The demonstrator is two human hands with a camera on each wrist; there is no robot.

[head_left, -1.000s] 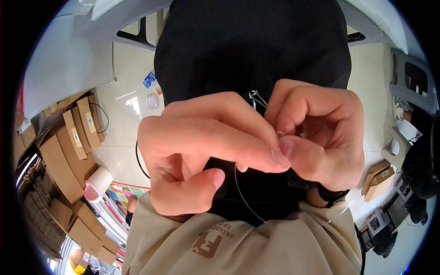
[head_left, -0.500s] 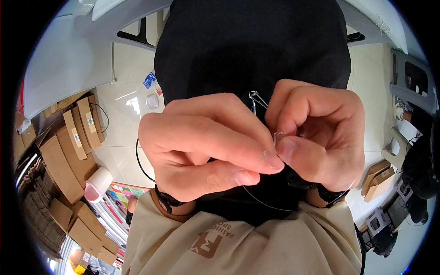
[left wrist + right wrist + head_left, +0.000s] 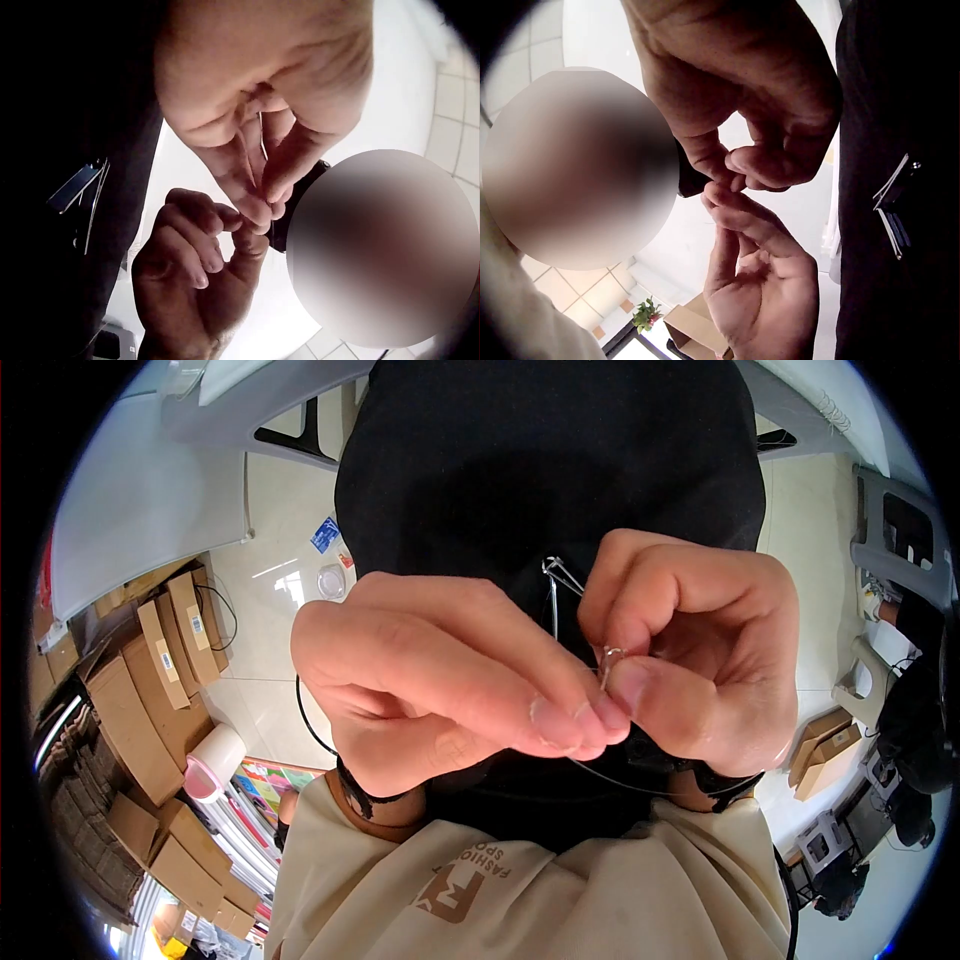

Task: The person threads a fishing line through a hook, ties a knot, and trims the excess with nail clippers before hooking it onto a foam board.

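My right hand (image 3: 700,640) pinches a tiny, shiny clear loop (image 3: 612,653) between thumb and curled index finger. Close against it, the fingertips of my left hand (image 3: 430,660) are drawn together around a thin clear line (image 3: 625,785), which curves out below them toward the right wrist. In the left wrist view the left thumb presses against the fingertips, right at the other hand's fingertips. A nail clipper (image 3: 555,585) with its lever swung out lies on the black cloth (image 3: 450,470) beyond the hands; it also shows in the right wrist view.
Black cloth spreads over the lap and ahead of it. Cardboard boxes (image 3: 150,660) and a pink-and-white bin (image 3: 213,760) stand on the left. A blue packet (image 3: 325,534) and a small round clear container (image 3: 331,581) lie on the floor. Grey stools (image 3: 905,530) stand at right.
The left thumb has come in from apart to meet the fingers, and that hand has turned slightly. The thin line has swung from hanging down to running rightward. The right hand barely moved.
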